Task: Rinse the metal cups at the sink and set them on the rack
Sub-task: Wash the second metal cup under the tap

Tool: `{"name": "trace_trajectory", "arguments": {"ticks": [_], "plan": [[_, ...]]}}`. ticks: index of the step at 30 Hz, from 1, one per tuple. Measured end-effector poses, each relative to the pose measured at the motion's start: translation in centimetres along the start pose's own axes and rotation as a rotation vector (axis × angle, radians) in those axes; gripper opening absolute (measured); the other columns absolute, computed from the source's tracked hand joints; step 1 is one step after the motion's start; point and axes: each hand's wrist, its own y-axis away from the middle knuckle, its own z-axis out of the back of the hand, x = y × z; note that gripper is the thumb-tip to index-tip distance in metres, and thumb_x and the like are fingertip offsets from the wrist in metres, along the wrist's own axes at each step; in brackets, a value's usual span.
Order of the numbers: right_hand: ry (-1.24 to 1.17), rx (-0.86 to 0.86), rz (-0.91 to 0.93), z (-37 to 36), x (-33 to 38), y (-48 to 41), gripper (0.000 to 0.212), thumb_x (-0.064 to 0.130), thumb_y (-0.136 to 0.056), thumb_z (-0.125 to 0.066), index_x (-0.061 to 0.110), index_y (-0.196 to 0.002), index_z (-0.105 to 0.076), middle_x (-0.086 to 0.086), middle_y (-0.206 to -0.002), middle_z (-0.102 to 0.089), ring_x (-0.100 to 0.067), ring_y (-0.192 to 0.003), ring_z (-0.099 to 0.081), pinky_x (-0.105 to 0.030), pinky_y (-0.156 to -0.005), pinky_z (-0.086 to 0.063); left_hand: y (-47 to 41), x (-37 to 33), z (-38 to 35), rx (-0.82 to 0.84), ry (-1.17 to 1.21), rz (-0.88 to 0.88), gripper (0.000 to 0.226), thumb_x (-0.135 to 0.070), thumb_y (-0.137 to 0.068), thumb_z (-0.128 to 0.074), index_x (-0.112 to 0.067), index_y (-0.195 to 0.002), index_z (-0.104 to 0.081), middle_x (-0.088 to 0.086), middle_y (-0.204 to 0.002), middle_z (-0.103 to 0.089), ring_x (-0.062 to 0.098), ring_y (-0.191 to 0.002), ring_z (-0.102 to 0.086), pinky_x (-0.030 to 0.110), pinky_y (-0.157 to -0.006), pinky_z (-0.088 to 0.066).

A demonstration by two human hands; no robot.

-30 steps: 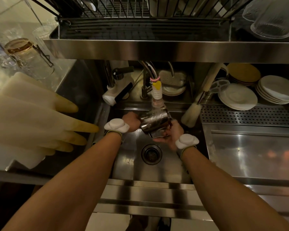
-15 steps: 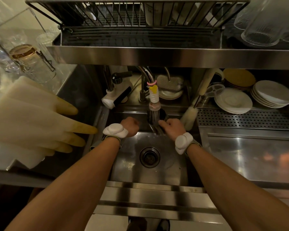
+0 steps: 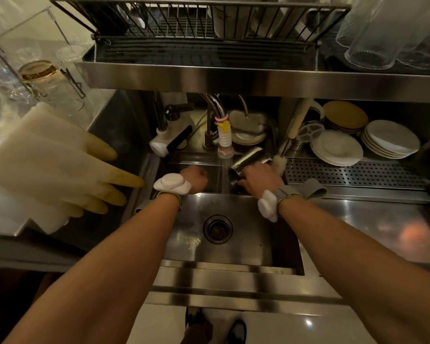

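Observation:
My right hand [image 3: 257,176] grips a shiny metal cup [image 3: 248,157], tilted on its side just right of the water stream, over the back of the steel sink [image 3: 246,244]. Water runs from the tap's ribbed white nozzle [image 3: 225,140]. To the left of the stream, my left hand [image 3: 195,178] is closed in a loose fist, and nothing shows in it. The wire dish rack [image 3: 199,23] sits on the steel shelf above the sink. White bands wrap both wrists.
Pale rubber gloves [image 3: 52,167] hang over the left counter. Stacked white plates [image 3: 390,139] and a brush [image 3: 279,162] lie behind the perforated drainboard [image 3: 353,173] at right. Glass tumblers [image 3: 382,33] stand upside down at top right. A drain [image 3: 218,228] sits mid-sink.
Both hands held the cup under the tap a second ago. My left hand has let go, and my right hand has carried the cup to the right of the stream.

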Motion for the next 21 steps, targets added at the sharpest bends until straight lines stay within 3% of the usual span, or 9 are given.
{"name": "trace_trajectory", "arguments": {"ticks": [9,14,21], "plan": [[0.421,-0.085,0.054,1.4,0.8,1.1,0.022,0.019,-0.096,-0.044,0.008,-0.105,-0.062,-0.013,-0.106,-0.067,-0.035,-0.102,-0.062,-0.065,-0.105,-0.024,1.4,0.0,-0.2,-0.035,0.045,-0.016,0.031,-0.016,-0.092,-0.049,-0.003,-0.114,-0.068,0.015,-0.123,-0.064,0.032,-0.114,-0.059,0.033,-0.096,-0.047],[0.518,-0.143,0.086,2.0,1.0,2.0,0.024,0.010,-0.095,-0.041,0.009,-0.105,-0.064,-0.011,-0.100,-0.068,-0.035,-0.103,-0.060,-0.068,-0.107,-0.018,1.8,0.0,0.2,-0.018,0.048,-0.024,0.031,-0.015,-0.090,-0.051,-0.003,-0.113,-0.068,0.016,-0.121,-0.066,0.031,-0.113,-0.060,0.033,-0.095,-0.048],[0.553,-0.136,0.065,2.6,1.0,2.6,0.025,0.015,-0.095,-0.042,0.011,-0.110,-0.063,-0.010,-0.104,-0.066,-0.032,-0.110,-0.055,-0.067,-0.107,-0.019,1.9,-0.3,0.4,-0.004,0.050,-0.036,0.026,-0.017,-0.088,-0.056,-0.005,-0.106,-0.071,0.012,-0.111,-0.068,0.031,-0.110,-0.062,0.035,-0.095,-0.049]]}}
